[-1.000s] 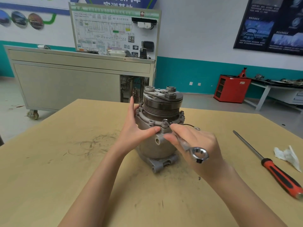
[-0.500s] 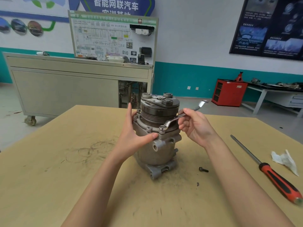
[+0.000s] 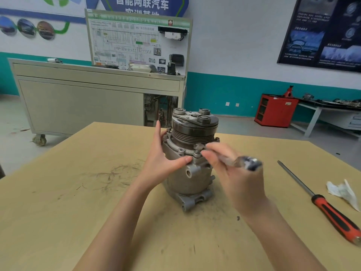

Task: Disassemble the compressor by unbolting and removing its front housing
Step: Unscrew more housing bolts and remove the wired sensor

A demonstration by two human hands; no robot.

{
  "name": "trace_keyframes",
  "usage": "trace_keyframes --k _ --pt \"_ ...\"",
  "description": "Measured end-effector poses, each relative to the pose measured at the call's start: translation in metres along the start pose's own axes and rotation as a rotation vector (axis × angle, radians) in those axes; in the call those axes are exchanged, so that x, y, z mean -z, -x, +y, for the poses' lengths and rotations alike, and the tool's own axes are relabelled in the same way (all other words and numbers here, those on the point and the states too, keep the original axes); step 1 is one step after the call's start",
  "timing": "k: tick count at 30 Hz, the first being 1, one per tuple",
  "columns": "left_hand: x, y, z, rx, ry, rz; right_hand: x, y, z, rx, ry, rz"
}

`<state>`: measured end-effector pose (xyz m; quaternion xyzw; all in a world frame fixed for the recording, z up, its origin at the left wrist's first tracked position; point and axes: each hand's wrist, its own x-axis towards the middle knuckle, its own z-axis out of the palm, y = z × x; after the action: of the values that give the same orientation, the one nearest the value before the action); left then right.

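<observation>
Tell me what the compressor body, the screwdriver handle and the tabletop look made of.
The compressor body looks like cast aluminium: dull grey, rough, grimy. The screwdriver handle seems plastic, perhaps rubber-gripped: glossy red with black inlays. The tabletop is probably fibreboard or plywood: matt tan, flat, scuffed with dark smudges.

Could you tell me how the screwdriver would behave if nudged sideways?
The screwdriver probably rolls: round shaft, rounded handle, lying flat on the table. Likely stiff, since the shaft looks like metal. Handle end likely heavier, being much thicker.
</observation>
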<state>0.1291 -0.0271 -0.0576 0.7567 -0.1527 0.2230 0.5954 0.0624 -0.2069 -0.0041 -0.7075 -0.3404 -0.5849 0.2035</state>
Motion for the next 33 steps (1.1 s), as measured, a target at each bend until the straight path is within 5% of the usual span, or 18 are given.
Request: trace_keyframes --k 8,10,13,15,19,23,27,33 --pt "0.001 0.001 0.003 0.02 0.016 -0.008 -0.003 0.015 -0.01 0.104 0.091 -0.005" --pt "0.0 0.001 0.004 0.03 0.023 -0.009 -0.003 0.021 -0.003 -0.126 -0.194 -0.036" --pt "0.0 0.002 0.006 0.045 0.018 -0.006 -0.004 0.017 0.027 -0.758 -0.85 -0.02" --pt "0.0 0.002 0.006 0.046 0.015 0.0 -0.014 0.007 0.058 -1.057 -1.048 -0.112" --pt "0.0 0.002 0.004 0.052 0.018 -0.004 -0.038 -0.01 0.091 -1.233 -1.232 -0.338" --pt "0.0 0.002 0.005 0.057 0.025 -0.01 -0.032 -0.009 0.093 -1.272 -1.383 -0.304" --pt "0.0 0.002 0.006 0.063 0.025 -0.013 -0.006 -0.01 0.071 -1.046 -1.15 0.006" --pt "0.0 0.002 0.004 0.043 0.015 -0.006 0.012 -0.008 0.016 -0.118 -0.232 0.081"
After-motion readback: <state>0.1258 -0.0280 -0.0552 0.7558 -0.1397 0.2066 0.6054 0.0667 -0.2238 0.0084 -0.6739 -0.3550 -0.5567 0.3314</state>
